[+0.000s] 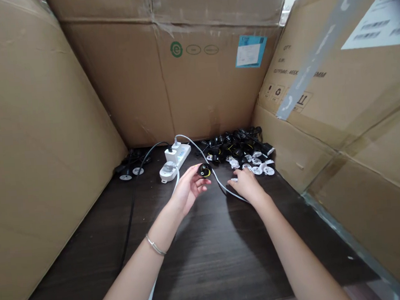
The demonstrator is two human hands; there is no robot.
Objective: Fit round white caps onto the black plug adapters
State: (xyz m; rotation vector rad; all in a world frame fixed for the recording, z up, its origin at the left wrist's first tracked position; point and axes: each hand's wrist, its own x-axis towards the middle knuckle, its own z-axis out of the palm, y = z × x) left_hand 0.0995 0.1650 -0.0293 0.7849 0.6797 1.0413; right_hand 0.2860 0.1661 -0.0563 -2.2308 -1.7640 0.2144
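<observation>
My left hand [188,189] is closed around a round black housing [204,170]. Its open end faces me, with a yellow wire and small metal contacts inside. To its right, my right hand [248,185] is at the near side of a group of white plastic discs [257,170]. Between its thumb and forefinger a small white disc [234,179] shows, mostly covered by the hand. Behind the discs lies a heap of black housings with black and yellow wires [234,143].
A white power strip [185,154] with plugs and adapters stands left of centre. A white cable [219,183] runs between my hands. Further left lie black corded parts with white discs [125,177]. Cardboard boxes [202,90] wall in the dark wood table [207,259] at the back and both sides.
</observation>
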